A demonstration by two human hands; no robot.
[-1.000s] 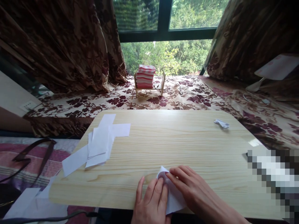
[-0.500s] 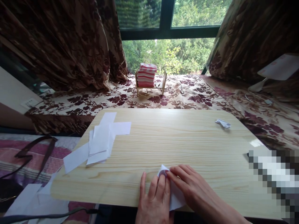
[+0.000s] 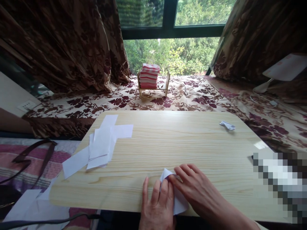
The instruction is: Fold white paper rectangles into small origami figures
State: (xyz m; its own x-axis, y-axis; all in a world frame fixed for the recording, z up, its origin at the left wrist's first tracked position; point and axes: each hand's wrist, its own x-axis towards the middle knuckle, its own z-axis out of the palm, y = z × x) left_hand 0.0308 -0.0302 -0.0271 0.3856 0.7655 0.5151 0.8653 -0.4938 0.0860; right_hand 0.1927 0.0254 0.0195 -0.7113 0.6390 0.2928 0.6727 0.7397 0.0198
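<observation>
At the table's near edge lies a white sheet of paper (image 3: 179, 202), partly folded, with a pointed tip at its far end. My left hand (image 3: 157, 203) rests over its left side; the index and middle fingers hold it against the table, while the outer fingers are spread on the wood. From the right, my right hand (image 3: 195, 183) pinches the paper near the tip, thumb and fingers close to the left fingertips. The fold under the fingers is partly hidden.
On the light wooden table (image 3: 179, 140), several white paper strips (image 3: 100, 143) overlap at the left, and a small folded paper piece (image 3: 227, 125) lies far right. More paper sheets (image 3: 35, 207) lie lower left. Beyond, a small rack (image 3: 153, 89) holds folded striped cloths (image 3: 149, 76).
My right hand's fingers have curled in closer over the paper near its tip, and more of the white tip shows. My left hand stays nearly in place. The view shifts slightly.
</observation>
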